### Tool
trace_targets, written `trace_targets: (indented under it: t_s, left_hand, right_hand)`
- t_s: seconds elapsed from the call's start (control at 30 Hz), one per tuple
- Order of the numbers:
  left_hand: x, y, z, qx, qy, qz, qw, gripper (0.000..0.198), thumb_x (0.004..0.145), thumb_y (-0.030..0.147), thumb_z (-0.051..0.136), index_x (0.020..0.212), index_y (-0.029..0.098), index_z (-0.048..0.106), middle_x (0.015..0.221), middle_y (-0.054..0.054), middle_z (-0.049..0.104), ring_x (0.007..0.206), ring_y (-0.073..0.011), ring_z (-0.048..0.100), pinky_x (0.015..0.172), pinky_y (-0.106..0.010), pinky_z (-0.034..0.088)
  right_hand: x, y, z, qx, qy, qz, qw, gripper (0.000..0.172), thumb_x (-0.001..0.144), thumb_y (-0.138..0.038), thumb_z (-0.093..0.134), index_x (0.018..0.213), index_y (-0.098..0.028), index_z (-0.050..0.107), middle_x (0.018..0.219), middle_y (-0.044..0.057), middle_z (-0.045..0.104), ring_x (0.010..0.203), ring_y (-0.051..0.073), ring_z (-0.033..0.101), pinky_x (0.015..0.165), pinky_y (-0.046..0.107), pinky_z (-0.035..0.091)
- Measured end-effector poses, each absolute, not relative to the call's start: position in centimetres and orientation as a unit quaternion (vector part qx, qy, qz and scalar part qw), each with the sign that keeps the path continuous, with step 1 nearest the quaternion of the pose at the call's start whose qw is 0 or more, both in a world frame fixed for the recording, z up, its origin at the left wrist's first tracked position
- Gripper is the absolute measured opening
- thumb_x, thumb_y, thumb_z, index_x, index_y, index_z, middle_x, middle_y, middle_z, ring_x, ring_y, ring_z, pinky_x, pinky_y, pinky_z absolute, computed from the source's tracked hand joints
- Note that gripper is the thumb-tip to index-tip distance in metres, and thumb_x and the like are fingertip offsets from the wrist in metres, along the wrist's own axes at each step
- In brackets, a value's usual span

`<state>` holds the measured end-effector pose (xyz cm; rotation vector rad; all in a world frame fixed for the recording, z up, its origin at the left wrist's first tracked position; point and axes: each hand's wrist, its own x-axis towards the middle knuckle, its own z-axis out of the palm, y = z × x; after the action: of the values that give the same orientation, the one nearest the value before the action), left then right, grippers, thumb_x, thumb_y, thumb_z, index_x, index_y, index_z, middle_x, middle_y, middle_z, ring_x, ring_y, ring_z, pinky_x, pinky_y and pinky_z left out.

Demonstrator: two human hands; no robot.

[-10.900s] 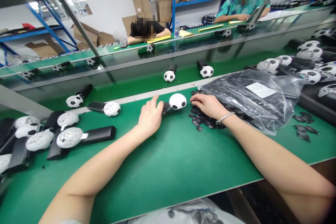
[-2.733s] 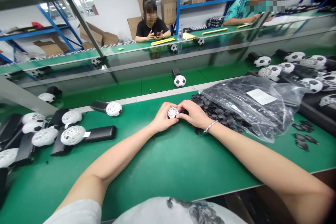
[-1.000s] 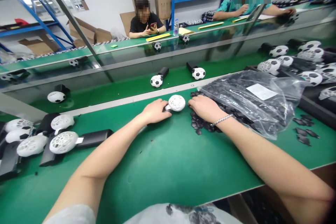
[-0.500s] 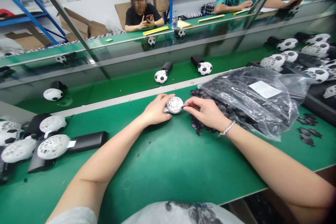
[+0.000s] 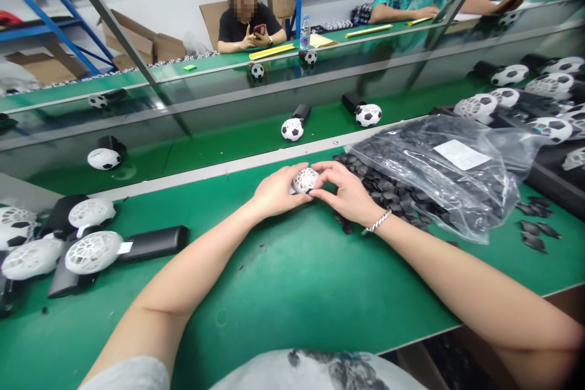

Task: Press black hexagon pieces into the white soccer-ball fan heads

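Observation:
A white openwork ball (image 5: 306, 180) is held above the green table, near its far edge. My left hand (image 5: 281, 191) wraps round the ball's left side, thumb below and fingers above. At the ball's right side, my right hand (image 5: 340, 190) is closed, its thumb and index finger pressed at the lower edge, where a small dark piece shows. Most of that dark piece is hidden by the fingertips. Just right of my right hand lies a heap of black pieces (image 5: 388, 186), partly under a clear plastic bag (image 5: 443, 164).
Openwork white balls with black handles (image 5: 94, 253) lie at the left; more balls (image 5: 475, 108) are at the right. Beyond the table edge (image 5: 228, 170), a green belt (image 5: 237, 146) carries ball items (image 5: 292, 130). Two people (image 5: 249, 27) sit across.
My right hand has moved left, from beside the ball onto its lower right edge, bringing the dark piece against it. The nearer belt items have shifted right, the farther ones left.

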<state>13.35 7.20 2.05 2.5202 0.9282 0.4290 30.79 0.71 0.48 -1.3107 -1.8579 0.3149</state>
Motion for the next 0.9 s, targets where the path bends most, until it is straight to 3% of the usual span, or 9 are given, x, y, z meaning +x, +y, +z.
trace_targets:
  t_s: [0.17,0.3,0.43,0.5,0.63,0.77,0.9]
  left_hand:
    - [13.3,7.3,1.8,0.906,0.329,0.161,0.211,0.066,0.072,0.039,0.062,0.132,0.025,0.037,0.133,-0.003,0.047,0.119,-0.0233,0.046,0.096,-0.037,0.040]
    - [13.4,7.2,1.6,0.902,0.337,0.170,0.209,0.063,0.074,0.040,0.060,0.131,0.026,0.039,0.130,-0.003,0.050,0.116,-0.0235,0.049,0.094,-0.036,0.042]
    - [13.3,7.3,1.7,0.903,0.339,0.155,0.215,0.067,0.071,0.041,0.061,0.131,0.025,0.037,0.131,-0.004,0.049,0.115,-0.0248,0.050,0.092,-0.037,0.043]
    - [13.1,7.6,1.9,0.900,0.352,0.140,0.214,0.069,0.067,0.036,0.063,0.130,0.023,0.036,0.130,-0.005,0.049,0.112,-0.0264,0.052,0.088,-0.037,0.046]
    - [12.7,8.2,2.3,0.900,0.372,0.126,0.190,0.063,0.065,0.023,0.057,0.126,0.025,0.040,0.121,-0.004,0.057,0.105,-0.0265,0.056,0.081,-0.035,0.048]
    - [12.5,8.5,2.3,0.908,0.365,0.127,0.162,0.066,0.065,0.018,0.053,0.129,0.026,0.037,0.131,-0.003,0.049,0.114,-0.0262,0.051,0.088,-0.036,0.046]
    - [12.5,8.2,2.0,0.917,0.347,0.126,0.153,0.066,0.066,0.018,0.051,0.130,0.025,0.037,0.133,-0.002,0.047,0.115,-0.0254,0.050,0.092,-0.036,0.044]
  right_hand:
    - [30.5,0.8,0.2,-0.536,-0.706,0.209,0.413,0.025,0.073,-0.023,0.060,0.094,-0.021,0.046,0.110,0.009,0.056,0.099,0.021,0.056,0.083,0.039,0.048]
    - [30.4,1.0,0.2,-0.550,-0.698,0.197,0.414,0.033,0.072,-0.024,0.059,0.103,-0.020,0.046,0.105,0.008,0.059,0.094,0.021,0.058,0.077,0.037,0.050]
    - [32.6,2.2,0.8,-0.544,-0.696,0.223,0.413,0.027,0.076,-0.030,0.058,0.099,-0.019,0.052,0.101,0.007,0.061,0.090,0.019,0.058,0.074,0.033,0.049]
    - [34.5,3.0,1.2,-0.584,-0.689,0.141,0.404,0.021,0.078,-0.031,0.057,0.094,-0.017,0.058,0.098,0.008,0.060,0.089,0.019,0.057,0.077,0.034,0.047]
    - [37.2,4.2,1.0,-0.650,-0.709,-0.033,0.271,0.021,0.084,-0.026,0.050,0.093,-0.017,0.066,0.095,0.010,0.060,0.092,0.023,0.051,0.086,0.037,0.040]
    - [37.1,4.4,0.3,-0.640,-0.754,-0.073,0.127,0.028,0.086,-0.023,0.046,0.105,-0.016,0.065,0.101,0.011,0.061,0.090,0.024,0.048,0.080,0.035,0.039]
    - [35.9,3.4,0.7,-0.625,-0.773,-0.089,0.060,0.023,0.085,-0.018,0.047,0.095,-0.015,0.067,0.089,0.010,0.064,0.082,0.021,0.051,0.074,0.031,0.038]
